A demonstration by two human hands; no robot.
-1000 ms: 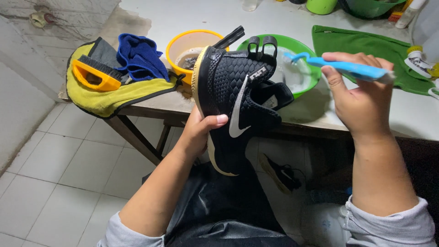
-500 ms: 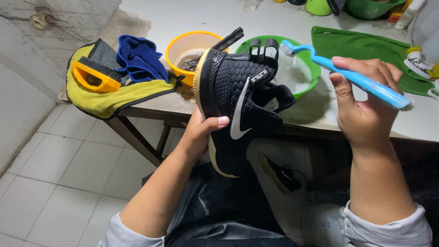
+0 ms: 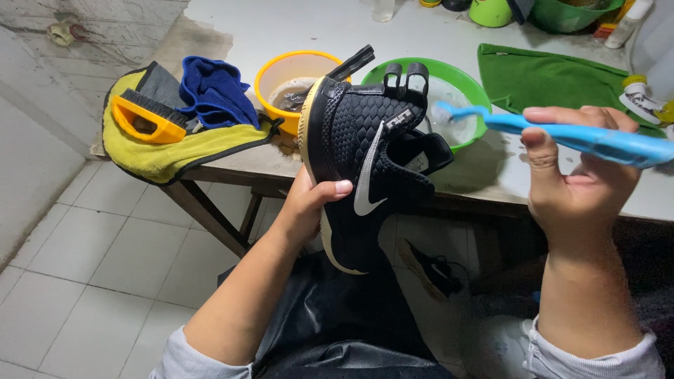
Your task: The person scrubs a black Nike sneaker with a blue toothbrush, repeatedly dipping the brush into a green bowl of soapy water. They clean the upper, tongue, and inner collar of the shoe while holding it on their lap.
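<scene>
Head view looks down on a pale, wet-stained table, the landmark for what follows. At its far right corner stands a white bottle with a red base, its label too small to make out, beside a green tub. Nearer the front edge, a yellow bowl holds murky water and a black brush handle; right of it a green basin holds sudsy water. A green cloth lies farther right. On the left end sit a yellow cloth, a blue cloth and an orange scrub brush. Over the front edge, the left hand has its fingers clasped round a black sneaker; the right hand pinches a blue brush. White floor tiles lie below.
</scene>
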